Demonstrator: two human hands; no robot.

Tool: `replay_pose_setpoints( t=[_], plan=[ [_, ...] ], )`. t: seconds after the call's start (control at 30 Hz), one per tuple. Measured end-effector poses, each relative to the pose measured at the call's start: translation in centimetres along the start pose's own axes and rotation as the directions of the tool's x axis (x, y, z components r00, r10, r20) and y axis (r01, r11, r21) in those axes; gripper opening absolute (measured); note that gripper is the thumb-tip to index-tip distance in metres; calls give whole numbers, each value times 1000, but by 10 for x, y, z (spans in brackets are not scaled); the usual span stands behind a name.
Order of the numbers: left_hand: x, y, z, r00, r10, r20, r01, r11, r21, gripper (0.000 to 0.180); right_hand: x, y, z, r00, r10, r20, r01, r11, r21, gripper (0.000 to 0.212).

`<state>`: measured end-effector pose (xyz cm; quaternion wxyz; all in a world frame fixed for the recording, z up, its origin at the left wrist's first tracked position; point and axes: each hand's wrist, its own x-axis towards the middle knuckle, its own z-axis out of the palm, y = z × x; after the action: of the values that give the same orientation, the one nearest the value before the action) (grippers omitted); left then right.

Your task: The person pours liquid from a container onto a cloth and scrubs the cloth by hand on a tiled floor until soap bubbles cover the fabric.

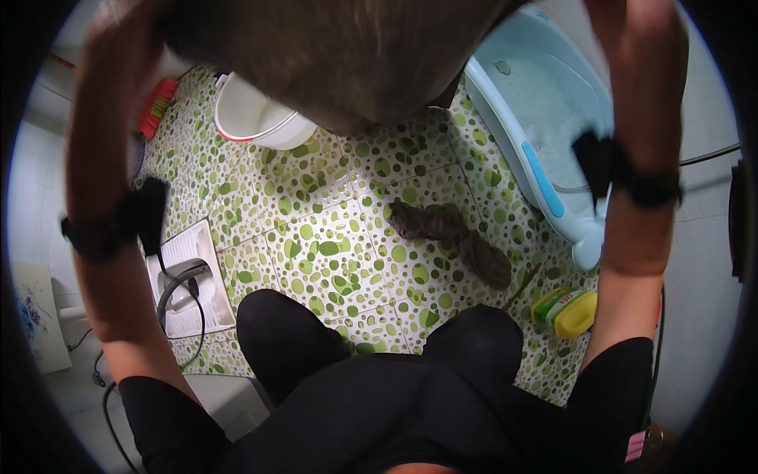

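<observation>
A large dark brown cloth (332, 63) hangs in the air close to me, spread between my raised arms. My left hand (130, 28) is at its left side, and my right hand (643, 28) is raised on the right. Both hands are partly cut off by the upper edge, and their fingertips do not show. The cloth's upper part is also out of view. Below it, a crumpled dark sock-like piece of fabric (454, 237) lies on the green-spotted tile floor (316, 245).
On the right stands a light blue tub (517, 150) with water in it. A white bucket (264, 126) is beyond the floor's middle. A yellow bottle (572, 314) lies near my right forearm. A squat toilet pan (217, 276) with a dark hose (180, 280) is at left.
</observation>
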<state>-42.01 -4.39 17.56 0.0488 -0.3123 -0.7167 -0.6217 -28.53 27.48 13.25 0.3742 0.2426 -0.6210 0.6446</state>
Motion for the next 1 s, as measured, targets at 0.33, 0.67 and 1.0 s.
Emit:
replay_pose_setpoints(
  t=[0.33,0.67,1.0],
  plan=[
    [-211,-77,65,-149,-467,872,392,781,485,19,-271,-72,-28,-38,979,199,-975,7,-222,13],
    [-242,-78,69,-214,-347,913,499,765,407,17,-262,-77,-32,-77,961,266,-891,53,-451,17],
    [-212,-75,50,-16,-347,938,386,863,326,17,-215,-66,-25,62,897,438,-742,335,-581,13]
  ],
)
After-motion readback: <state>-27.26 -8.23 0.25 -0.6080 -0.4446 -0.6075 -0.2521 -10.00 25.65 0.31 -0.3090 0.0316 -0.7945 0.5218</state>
